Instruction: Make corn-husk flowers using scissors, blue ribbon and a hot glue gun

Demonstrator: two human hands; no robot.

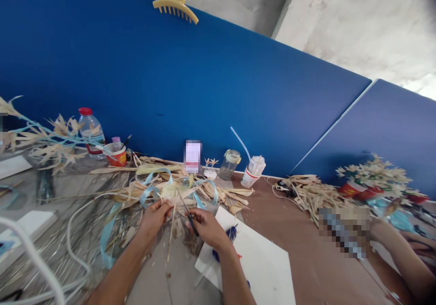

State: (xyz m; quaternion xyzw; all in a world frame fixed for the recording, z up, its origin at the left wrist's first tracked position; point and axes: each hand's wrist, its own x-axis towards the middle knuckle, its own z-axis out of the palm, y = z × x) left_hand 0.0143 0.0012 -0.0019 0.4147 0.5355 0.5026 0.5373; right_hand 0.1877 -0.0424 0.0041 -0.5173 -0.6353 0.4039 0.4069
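Note:
My left hand (pixel 157 217) is closed, its fingertips pinching a pale dried husk strip (pixel 177 197) over the table. In my right hand (pixel 206 225) is a pair of scissors (pixel 192 224) with dark handles; the thin blades point up and left, close beside the husk. I cannot tell whether the blades touch it. Behind both hands lies a loose heap of dried husks (pixel 136 190), with light blue ribbon (pixel 109 237) looping through it. A white board (pixel 265 262) lies under my right forearm, which partly hides a dark blue object (pixel 232 233) on it.
A red-capped bottle (pixel 91 127), a red cup (pixel 116 155), a phone (pixel 192 156), a clear jar (pixel 229 165) and a white cup (pixel 250 177) line the blue partition (pixel 204 77). A white cable (pixel 70 232) curves at left. Another person's arm (pixel 398 250) is at right.

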